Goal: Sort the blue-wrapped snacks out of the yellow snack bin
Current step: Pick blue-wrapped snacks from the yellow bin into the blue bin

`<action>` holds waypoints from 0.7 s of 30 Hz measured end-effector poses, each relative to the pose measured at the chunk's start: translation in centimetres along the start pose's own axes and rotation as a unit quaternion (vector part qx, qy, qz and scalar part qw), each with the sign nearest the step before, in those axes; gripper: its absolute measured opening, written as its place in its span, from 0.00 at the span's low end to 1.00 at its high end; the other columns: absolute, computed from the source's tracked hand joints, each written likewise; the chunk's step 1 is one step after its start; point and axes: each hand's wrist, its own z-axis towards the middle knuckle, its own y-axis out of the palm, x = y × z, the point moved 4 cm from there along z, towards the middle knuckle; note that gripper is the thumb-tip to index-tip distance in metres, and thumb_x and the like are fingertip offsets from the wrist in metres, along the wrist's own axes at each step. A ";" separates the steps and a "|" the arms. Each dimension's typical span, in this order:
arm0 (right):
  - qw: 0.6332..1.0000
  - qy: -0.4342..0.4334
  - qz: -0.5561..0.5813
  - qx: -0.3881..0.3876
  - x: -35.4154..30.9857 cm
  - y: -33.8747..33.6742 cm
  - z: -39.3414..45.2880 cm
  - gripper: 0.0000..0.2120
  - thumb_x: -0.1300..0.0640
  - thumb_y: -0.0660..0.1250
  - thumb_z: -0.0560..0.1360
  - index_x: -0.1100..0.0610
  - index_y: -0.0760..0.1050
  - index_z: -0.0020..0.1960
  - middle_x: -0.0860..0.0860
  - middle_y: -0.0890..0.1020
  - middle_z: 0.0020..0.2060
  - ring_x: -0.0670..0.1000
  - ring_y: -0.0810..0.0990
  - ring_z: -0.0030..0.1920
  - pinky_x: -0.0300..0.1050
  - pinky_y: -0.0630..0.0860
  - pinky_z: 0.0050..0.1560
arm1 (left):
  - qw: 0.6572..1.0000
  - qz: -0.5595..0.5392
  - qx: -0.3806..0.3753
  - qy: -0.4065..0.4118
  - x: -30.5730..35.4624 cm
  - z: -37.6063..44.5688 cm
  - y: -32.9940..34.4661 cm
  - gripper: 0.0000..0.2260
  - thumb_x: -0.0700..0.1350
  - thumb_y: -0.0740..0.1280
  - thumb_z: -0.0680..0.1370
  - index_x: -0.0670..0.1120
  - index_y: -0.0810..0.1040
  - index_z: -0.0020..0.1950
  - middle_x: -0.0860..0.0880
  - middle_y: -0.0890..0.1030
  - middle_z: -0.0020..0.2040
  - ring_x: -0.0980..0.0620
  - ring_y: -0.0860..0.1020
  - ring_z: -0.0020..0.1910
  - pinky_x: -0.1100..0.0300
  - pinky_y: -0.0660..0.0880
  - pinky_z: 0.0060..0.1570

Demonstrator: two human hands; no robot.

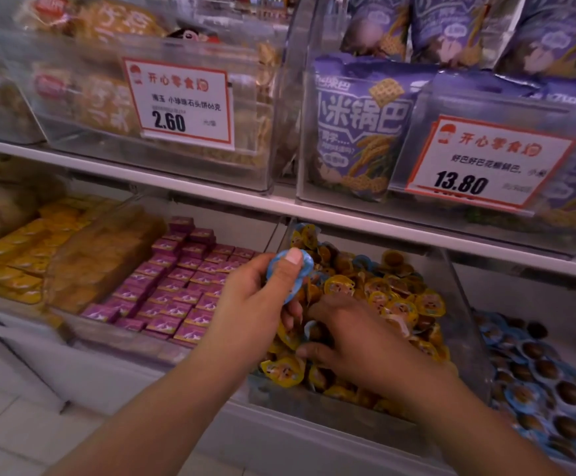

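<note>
The left hand (262,297) is pinching a few round blue-wrapped snacks (288,273), thumb on top, just above the clear plastic bin of yellow-wrapped snacks (382,304). The right hand (355,338) is digging into that pile, fingers curled; whether its grip has caught anything I cannot tell. It looks mid-sort. Next, the collected ones likely need carrying toward three o'clock, over the clear divider, into the blue snack bin (537,372).

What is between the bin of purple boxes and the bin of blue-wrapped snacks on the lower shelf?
In the head view, the yellow snack bin lies between the purple boxes and the blue-wrapped snacks bin; both hands work over it.
</note>
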 end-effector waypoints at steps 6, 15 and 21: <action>0.999 -0.023 -0.046 0.011 -0.5 1.0 -0.5 0.16 0.42 0.62 0.75 0.47 0.70 0.60 0.46 0.71 0.54 0.51 0.67 0.59 0.50 0.67 0.62 | 1.000 0.006 -0.007 0.005 0.1 -0.1 -0.2 0.15 0.62 0.64 0.75 0.52 0.82 0.46 0.47 0.79 0.29 0.48 0.75 0.29 0.58 0.73 0.29; 0.957 0.117 0.180 0.197 1.2 -2.3 -1.5 0.14 0.44 0.69 0.75 0.52 0.71 0.38 0.45 0.73 0.32 0.44 0.72 0.36 0.39 0.66 0.35 | 0.999 0.036 0.001 0.020 -0.3 0.0 0.6 0.16 0.64 0.65 0.76 0.53 0.82 0.47 0.48 0.79 0.30 0.51 0.77 0.29 0.59 0.74 0.30; 0.579 0.274 0.749 0.172 2.0 -3.3 -4.5 0.12 0.55 0.69 0.71 0.62 0.82 0.49 0.61 0.84 0.43 0.56 0.83 0.41 0.47 0.80 0.37 | 0.992 0.101 0.055 0.056 -0.8 -0.5 3.5 0.10 0.56 0.64 0.78 0.53 0.79 0.53 0.55 0.83 0.41 0.62 0.80 0.39 0.67 0.74 0.39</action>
